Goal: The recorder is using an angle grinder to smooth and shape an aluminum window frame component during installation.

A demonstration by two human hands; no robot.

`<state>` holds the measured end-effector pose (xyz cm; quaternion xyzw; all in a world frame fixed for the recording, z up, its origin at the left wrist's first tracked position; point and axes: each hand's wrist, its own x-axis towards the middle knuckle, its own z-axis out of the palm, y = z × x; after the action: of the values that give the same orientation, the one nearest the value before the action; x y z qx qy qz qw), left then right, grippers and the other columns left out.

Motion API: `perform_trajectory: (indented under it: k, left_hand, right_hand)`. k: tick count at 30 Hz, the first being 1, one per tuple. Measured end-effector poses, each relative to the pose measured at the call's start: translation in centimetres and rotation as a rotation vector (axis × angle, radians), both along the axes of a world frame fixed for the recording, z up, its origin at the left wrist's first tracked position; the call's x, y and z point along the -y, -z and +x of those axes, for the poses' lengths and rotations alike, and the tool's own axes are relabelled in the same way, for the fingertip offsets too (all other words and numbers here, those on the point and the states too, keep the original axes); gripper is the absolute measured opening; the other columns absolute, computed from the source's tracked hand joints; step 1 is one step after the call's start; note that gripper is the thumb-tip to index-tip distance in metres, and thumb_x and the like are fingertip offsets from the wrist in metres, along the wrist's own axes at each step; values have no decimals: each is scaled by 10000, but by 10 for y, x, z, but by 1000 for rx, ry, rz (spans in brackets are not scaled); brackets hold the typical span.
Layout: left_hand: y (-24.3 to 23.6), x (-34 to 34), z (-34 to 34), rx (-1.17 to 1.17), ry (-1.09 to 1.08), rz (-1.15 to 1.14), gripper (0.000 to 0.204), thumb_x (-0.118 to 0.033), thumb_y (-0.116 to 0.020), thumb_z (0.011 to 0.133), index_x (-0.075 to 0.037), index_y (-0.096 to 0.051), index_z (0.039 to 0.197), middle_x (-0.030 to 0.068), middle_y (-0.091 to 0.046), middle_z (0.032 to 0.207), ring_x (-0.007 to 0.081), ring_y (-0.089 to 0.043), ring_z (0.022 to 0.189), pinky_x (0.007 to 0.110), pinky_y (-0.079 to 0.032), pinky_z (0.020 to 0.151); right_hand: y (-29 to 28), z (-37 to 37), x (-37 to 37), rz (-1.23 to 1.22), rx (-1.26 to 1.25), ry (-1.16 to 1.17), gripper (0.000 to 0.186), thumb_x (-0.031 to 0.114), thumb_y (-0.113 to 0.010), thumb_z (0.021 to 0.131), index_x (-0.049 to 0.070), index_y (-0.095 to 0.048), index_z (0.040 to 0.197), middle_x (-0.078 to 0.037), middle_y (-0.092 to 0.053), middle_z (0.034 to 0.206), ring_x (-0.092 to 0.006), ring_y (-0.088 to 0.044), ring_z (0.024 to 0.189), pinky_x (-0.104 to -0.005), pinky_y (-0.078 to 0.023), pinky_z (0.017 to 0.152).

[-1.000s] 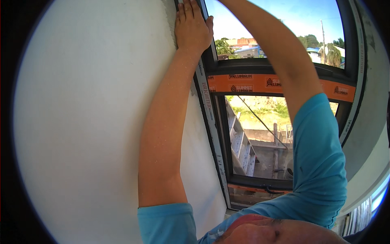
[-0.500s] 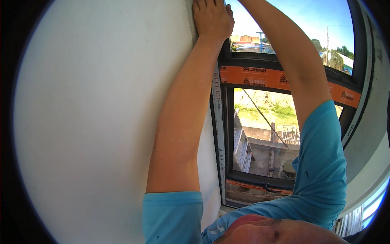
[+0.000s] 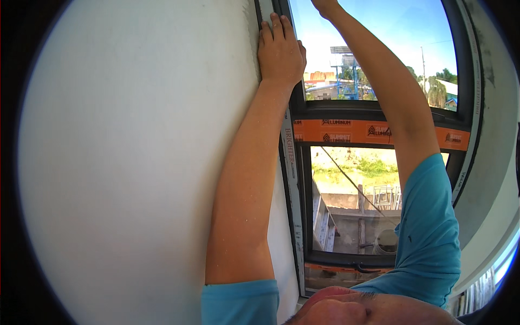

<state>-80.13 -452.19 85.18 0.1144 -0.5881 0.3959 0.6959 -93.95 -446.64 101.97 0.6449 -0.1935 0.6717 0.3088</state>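
My left hand [image 3: 281,54] lies against the left upright strip of the dark-framed window [image 3: 463,65], beside the white wall [image 3: 119,135], its fingers stretched upward. My right hand [image 3: 325,7] is cut off at the top edge, over the upper pane; its fingers and whatever they touch are hidden. An orange printed protective band [image 3: 336,131] runs across the frame between the upper and lower panes, and a pale printed film strip [image 3: 291,184] covers the left side.
Through the lower pane show a metal ladder [image 3: 324,227], a bucket [image 3: 385,242], a concrete ledge and dirt. Rooftops and a blue raised structure [image 3: 349,73] stand outside. A pale curved reveal [image 3: 493,173] borders the window on the right.
The whole view has shifted, so the window and both arms sit lower in the picture. My right wrist has come into view at the top; my left hand stays along the frame.
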Motion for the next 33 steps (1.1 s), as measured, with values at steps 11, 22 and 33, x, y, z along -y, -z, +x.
perform_trajectory:
  k: [11, 22, 33]
  left_hand:
    - [3, 2, 3, 47, 125, 59, 661, -179, -630, 883, 120, -378, 1416, 314, -409, 1456, 487, -417, 1314, 473, -364, 1130]
    - [-21, -20, 15, 20, 88, 221, 630, -218, -693, 814, 79, -472, 1324, 242, -474, 1406, 370, -503, 1230, 441, -425, 1052]
    - [196, -92, -47, 34, 586, 467, 640, -291, -600, 933, -11, -400, 1473, 230, -317, 1562, 430, -246, 1469, 607, -128, 1191]
  right_hand:
    - [14, 77, 18, 112, -98, 231, 933, 445, -578, 949, -51, -70, 1555, -278, -193, 1595, -382, -169, 1492, -411, -163, 1217]
    - [9, 0, -45, 229, -125, 172, 586, 378, -614, 949, -36, -510, 1350, -192, -586, 1305, -275, -549, 1188, -376, -411, 1041]
    - [-90, -63, -100, 184, 133, -430, 605, 494, -518, 962, 78, -519, 1401, -132, -491, 1451, -301, -385, 1376, -433, -245, 1171]
